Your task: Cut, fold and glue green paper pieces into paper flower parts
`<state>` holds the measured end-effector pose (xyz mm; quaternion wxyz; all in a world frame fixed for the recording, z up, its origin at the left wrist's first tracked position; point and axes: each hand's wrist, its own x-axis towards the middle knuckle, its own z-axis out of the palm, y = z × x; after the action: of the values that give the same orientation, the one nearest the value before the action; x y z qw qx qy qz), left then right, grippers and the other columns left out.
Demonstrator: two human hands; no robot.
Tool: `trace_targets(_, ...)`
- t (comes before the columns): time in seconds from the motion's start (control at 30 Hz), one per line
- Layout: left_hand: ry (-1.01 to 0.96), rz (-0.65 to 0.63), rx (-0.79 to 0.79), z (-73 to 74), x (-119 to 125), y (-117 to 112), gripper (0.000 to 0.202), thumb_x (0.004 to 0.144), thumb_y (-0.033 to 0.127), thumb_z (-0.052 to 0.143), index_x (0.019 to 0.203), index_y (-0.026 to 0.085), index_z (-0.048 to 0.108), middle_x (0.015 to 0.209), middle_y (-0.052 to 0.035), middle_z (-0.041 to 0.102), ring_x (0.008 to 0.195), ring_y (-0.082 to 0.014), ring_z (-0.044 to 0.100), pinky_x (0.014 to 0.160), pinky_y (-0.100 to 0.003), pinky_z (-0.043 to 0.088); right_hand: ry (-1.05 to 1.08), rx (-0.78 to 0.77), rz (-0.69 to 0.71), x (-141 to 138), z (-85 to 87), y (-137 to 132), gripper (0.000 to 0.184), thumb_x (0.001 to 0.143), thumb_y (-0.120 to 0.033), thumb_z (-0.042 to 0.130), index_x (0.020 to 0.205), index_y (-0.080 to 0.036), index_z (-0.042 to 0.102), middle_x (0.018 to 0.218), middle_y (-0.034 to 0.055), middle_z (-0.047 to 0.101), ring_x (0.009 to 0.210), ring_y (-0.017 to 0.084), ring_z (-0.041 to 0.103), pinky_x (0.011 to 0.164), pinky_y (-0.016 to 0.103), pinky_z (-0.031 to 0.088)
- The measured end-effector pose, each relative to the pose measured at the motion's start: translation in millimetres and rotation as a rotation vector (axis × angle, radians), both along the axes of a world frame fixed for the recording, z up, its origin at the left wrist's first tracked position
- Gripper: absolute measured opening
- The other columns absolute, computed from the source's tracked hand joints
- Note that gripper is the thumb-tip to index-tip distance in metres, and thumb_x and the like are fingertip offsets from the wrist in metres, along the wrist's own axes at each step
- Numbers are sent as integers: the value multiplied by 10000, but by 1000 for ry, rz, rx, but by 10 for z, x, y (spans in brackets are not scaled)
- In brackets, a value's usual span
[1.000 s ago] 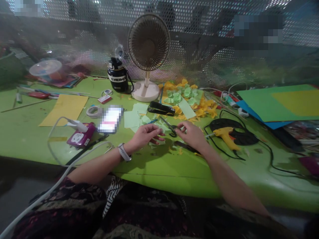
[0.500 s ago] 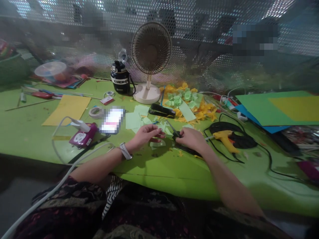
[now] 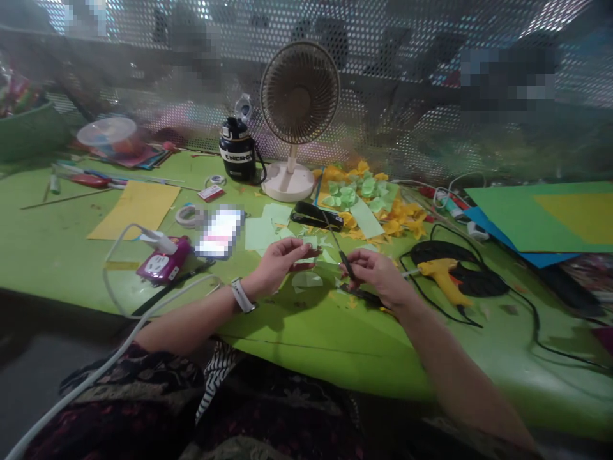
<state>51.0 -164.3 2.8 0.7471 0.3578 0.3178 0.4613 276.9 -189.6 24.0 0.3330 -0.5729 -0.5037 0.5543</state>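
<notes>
My left hand [image 3: 280, 263], with a pale watch strap [image 3: 243, 295] on its wrist, hovers over light green paper scraps [image 3: 328, 239]. Its thumb and fingers come together in a loose pinch; whatever is between the tips is too small to make out. Below them lies a pale green paper piece [image 3: 307, 279]. In my right hand [image 3: 378, 275], closed, is a slim black-handled tool [image 3: 345, 260] with a narrow metal blade pointing up and away. Under that hand, a dark elongated object [image 3: 366, 296] rests on the green table, partly covered.
A black stapler [image 3: 316, 216] lies beyond my hands, near yellow and green paper flowers [image 3: 368, 188]. To the right is a yellow glue gun [image 3: 443, 279] with a black cord. A phone [image 3: 220, 233], purple power adapter [image 3: 165, 260] and tape roll [image 3: 189, 216] lie left; a fan [image 3: 290, 182] stands behind.
My right hand has turned and its fingers have shifted on the tool, whose blade now points more upward. The left hand stays nearly still. The whole view has shifted slightly.
</notes>
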Motion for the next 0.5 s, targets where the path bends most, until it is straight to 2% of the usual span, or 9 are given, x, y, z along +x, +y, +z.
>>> trace_targets(0.1, -43, 21, 3, 38, -2, -15, 190, 802, 238, 751, 800, 129, 596, 920, -65, 732, 1034, -223, 702, 892, -369, 557, 58, -34, 4, -134, -18, -81, 479, 582, -489, 861, 833, -203, 569, 722, -5, 664, 497, 96, 567, 494, 249, 503)
trace_targets(0.33, -104, 20, 8, 50, -4, -25, 223, 788, 255, 771, 812, 134, 585, 939, -77, 749, 1013, -222, 715, 985, -416, 516, 22, -34, 123, -267, 20, -181, 470, 651, -551, 804, 843, -210, 543, 751, -4, 648, 577, 112, 586, 562, 269, 527)
trace_targets(0.5, -87, -1, -24, 32, 8, -21, 247, 791, 272, 772, 832, 137, 570, 932, -95, 760, 935, -206, 734, 954, -412, 530, 32, -34, 169, -285, -36, -182, 461, 652, -522, 809, 829, -216, 513, 740, -15, 633, 579, 111, 565, 568, 277, 520)
